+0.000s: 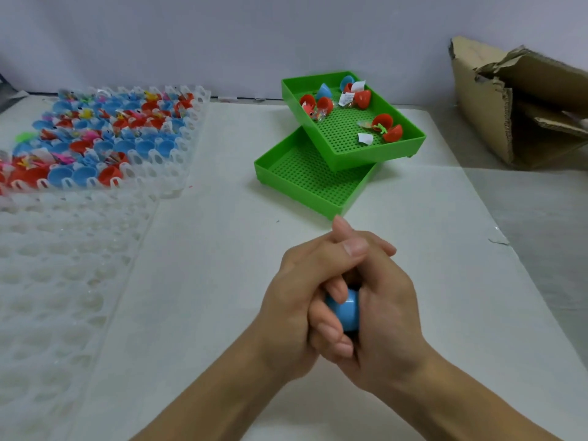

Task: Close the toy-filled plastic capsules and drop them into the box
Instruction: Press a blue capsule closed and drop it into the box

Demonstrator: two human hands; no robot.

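Note:
A blue capsule (346, 310) sits squeezed between my two hands over the white table, near the front centre. My left hand (296, 297) wraps it from the left with curled fingers. My right hand (385, 300) clasps it from the right, its fingers crossing over the left ones. Most of the capsule is hidden; only a blue patch shows. The cardboard box (521, 103) stands open at the back right. Open red and blue capsule halves with small toys lie in the upper green tray (410, 144).
A second green tray (305, 189) lies under the first, just beyond my hands. A clear holder tray (165, 173) at the back left carries several red and blue capsules with toys. Clear holder trays without capsules (63, 281) cover the left side.

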